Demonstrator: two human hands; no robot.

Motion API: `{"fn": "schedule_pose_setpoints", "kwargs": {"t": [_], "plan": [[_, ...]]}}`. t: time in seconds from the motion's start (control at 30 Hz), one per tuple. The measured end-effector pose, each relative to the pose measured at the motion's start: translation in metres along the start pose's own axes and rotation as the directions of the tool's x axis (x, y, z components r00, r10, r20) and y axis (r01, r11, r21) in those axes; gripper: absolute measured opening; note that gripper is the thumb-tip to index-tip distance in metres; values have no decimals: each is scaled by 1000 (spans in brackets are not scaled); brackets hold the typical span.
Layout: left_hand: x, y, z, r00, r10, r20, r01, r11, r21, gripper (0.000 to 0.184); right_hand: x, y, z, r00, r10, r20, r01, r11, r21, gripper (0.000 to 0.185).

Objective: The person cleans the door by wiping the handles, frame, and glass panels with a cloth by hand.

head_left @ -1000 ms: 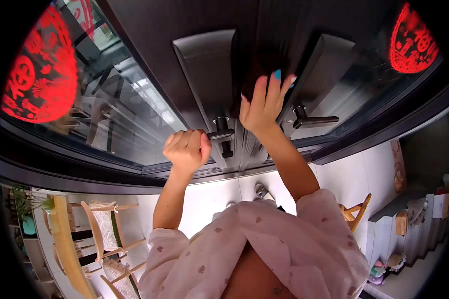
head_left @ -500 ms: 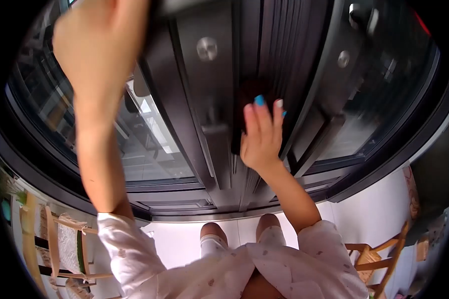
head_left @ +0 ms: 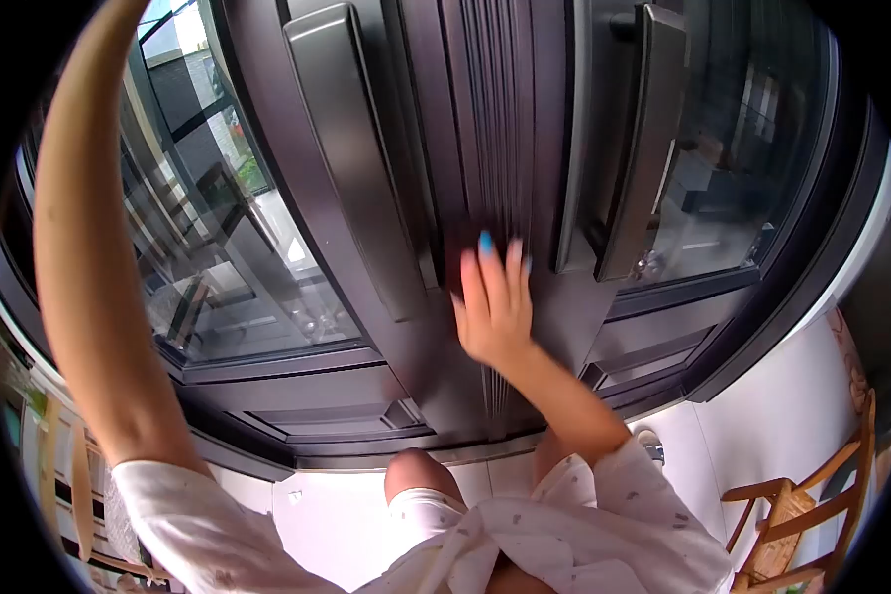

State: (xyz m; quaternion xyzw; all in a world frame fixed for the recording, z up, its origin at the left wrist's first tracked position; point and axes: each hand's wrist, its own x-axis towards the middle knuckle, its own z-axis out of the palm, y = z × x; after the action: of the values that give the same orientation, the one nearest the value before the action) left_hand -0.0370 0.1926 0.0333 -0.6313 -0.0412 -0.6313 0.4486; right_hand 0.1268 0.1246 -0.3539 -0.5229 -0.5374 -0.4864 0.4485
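Dark double doors (head_left: 426, 366) with glass panes fill the upper view. My right hand (head_left: 497, 312) lies against the ribbed middle strip (head_left: 495, 119), palm down, fingers stretched out and slightly apart. A dark reddish patch shows around its fingertips; I cannot tell whether it is a cloth or a shadow. To its left is a long pull handle (head_left: 351, 148), to its right another long handle (head_left: 648, 129). My left arm reaches up along the left side, and its hand is beyond the top edge.
A wooden chair (head_left: 792, 525) stands at the lower right, near a grey shoe (head_left: 650, 445) on the pale floor (head_left: 733, 436). More wooden furniture (head_left: 81, 485) is at the lower left. My knees are close to the doors' bottom edge.
My left hand has let go of the lever handle and risen out of view. My right hand has moved down the middle strip. The view has shifted lower on the doors.
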Motion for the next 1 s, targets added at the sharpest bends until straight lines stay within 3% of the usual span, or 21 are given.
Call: {"fn": "schedule_pose_setpoints", "kwargs": {"t": [0.03,0.07,0.1,0.17,0.2,0.27,0.3,0.33,0.37,0.4,0.5,0.57,0.63,0.67,0.7,0.73,0.8,0.83,0.9,0.97,1.0], "plan": [[-12,-1,13,968,124,-220,-101,989,110,23,44,0,-4,999,25,-34,-24,1000,12,37],[-32,9,8,968,27,-251,-1,995,103,26,81,3,-6,996,1,-87,-1,1000,6,39],[-61,31,-6,952,29,-304,-11,998,60,26,105,6,-5,990,-23,-139,23,1000,1,41],[-141,65,-26,973,-119,-199,32,919,-394,30,121,10,-1,985,-69,-159,69,998,-8,45],[-178,104,-53,989,-146,-5,131,904,-406,28,113,11,-4,990,-92,-109,89,996,-33,44],[-260,160,-91,923,-249,294,347,869,-353,26,65,4,-8,995,-97,11,98,994,-45,41],[-295,186,-101,852,-328,408,478,806,-349,32,28,2,-6,993,-90,72,94,994,-51,40],[-326,217,-105,723,-480,497,678,632,-376,32,-18,1,2,992,-105,65,109,993,-55,40],[-349,241,-111,640,-496,587,752,560,-348,33,-66,2,9,987,-134,87,139,989,-56,39],[-366,263,-114,619,-489,615,771,527,-357,33,-110,2,10,964,-165,208,179,983,-48,38],[-387,304,-118,558,-470,684,824,417,-385,36,-183,-6,15,937,-168,306,175,985,4,34],[-392,316,-117,469,-411,782,883,246,-400,48,-183,-13,20,957,-82,278,79,997,22,36],[-400,327,-117,455,-410,790,887,137,-440,54,-176,-22,25,965,-71,254,58,996,60,38],[-398,327,-116,456,-411,790,887,137,-441,54,-167,-29,30,966,-15,259,-9,996,93,39],[-393,326,-114,523,-450,724,849,199,-490,60,-157,-36,34,962,43,269,-79,989,123,40],[-391,325,-114,586,-480,653,806,262,-530,68,-143,-44,35,972,33,232,-100,954,282,42],[-398,320,-108,582,-498,642,810,285,-513,74,-122,-53,40,973,-1,230,-117,858,500,50],[-396,317,-100,582,-537,611,785,177,-593,72,-110,-57,40,978,6,207,-127,807,577,52],[-392,311,-83,563,-615,552,681,-34,-732,70,-93,-61,34,984,82,160,-178,564,806,49],[-394,308,-72,520,-688,506,511,-224,-830,70,-86,-53,25,986,80,145,-165,499,851,46],[-411,311,-70,556,-672,490,751,153,-643,71,-87,-43,19,978,57,200,-204,458,865,45]]}}
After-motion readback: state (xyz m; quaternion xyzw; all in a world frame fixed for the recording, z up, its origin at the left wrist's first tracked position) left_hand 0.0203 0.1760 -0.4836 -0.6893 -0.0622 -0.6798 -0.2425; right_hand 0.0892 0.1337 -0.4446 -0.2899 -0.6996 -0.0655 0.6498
